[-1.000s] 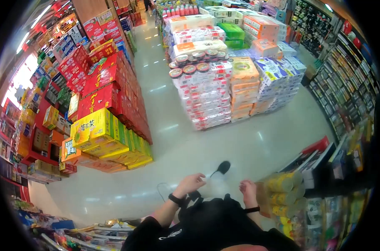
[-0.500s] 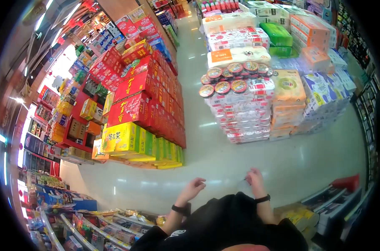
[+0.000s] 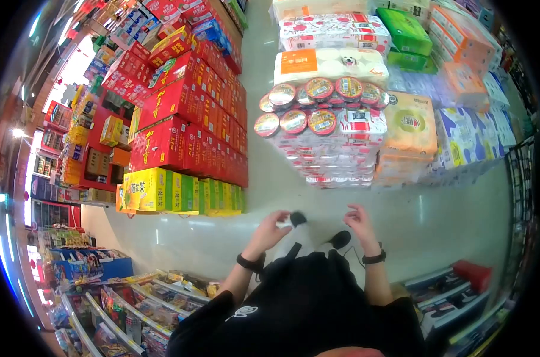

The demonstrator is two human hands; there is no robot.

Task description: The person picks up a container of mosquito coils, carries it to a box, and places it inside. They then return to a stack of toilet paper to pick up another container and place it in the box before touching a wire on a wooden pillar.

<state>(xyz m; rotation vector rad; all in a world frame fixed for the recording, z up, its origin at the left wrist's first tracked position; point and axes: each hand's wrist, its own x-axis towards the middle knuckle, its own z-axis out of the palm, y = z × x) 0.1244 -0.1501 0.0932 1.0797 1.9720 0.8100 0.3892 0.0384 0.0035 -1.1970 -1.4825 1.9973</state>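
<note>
- our left hand point(image 3: 270, 229) pinches a small black piece point(image 3: 298, 219) held above the floor point(image 3: 436, 220)
- our right hand point(image 3: 360, 221) hangs spread, empty
- we'd better keep that pinch firm and bring both hands close

From my remote seat, little print resolves. The yellow carton point(image 3: 144, 189) at the foot of the left stack bears large Chinese characters on its face, too blurred for me to read. The red cartons point(image 3: 163, 140) above it carry gold brush-style characters, likewise illegible. An orange label panel on the white tissue pack point(image 3: 329, 61) shows characters I cannot make out. No numbers, prices or signs are readable.
</note>
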